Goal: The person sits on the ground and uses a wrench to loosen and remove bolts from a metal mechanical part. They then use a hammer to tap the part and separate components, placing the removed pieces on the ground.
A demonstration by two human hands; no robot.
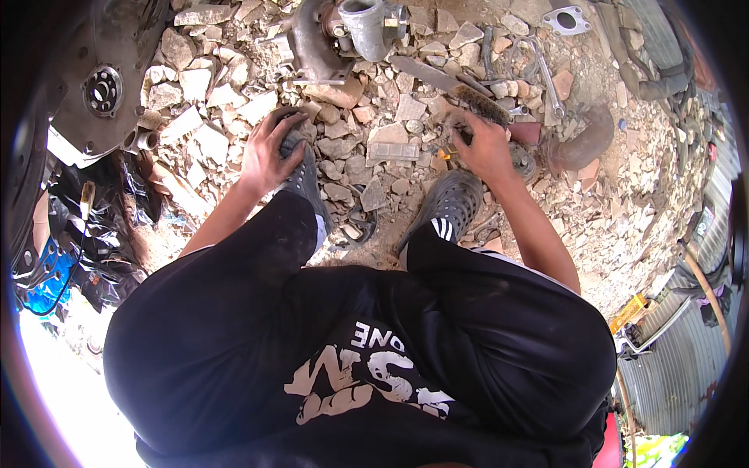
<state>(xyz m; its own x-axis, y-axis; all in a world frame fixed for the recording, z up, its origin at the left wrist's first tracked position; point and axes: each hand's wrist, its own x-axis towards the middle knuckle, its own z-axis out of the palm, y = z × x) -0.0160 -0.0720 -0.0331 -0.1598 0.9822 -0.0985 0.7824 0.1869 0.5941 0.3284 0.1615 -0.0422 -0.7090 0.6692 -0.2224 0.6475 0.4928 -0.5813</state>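
My left hand [269,150] rests by the toe of my left grey clog [306,181], its fingers bent forward and its thumb apart. It seems to hold nothing. My right hand [485,150] is low over the rubble, ahead of my right clog [452,199]. Its fingers curl toward the thumb around something I cannot make out. Beside its thumb lies a small yellow-and-black piece [445,153]. Just beyond those fingers is a wire brush [480,103] with a long flat handle. Farther ahead, a turbocharger-like metal part [316,39] sits on the stones.
A combination wrench [544,74] and a flat metal gasket [567,21] lie at the far right. Nearer is a rusty curved pipe [585,140]. A large metal housing [105,93] stands at left, above black plastic bags [101,249]. Broken stones [406,108] cover the ground.
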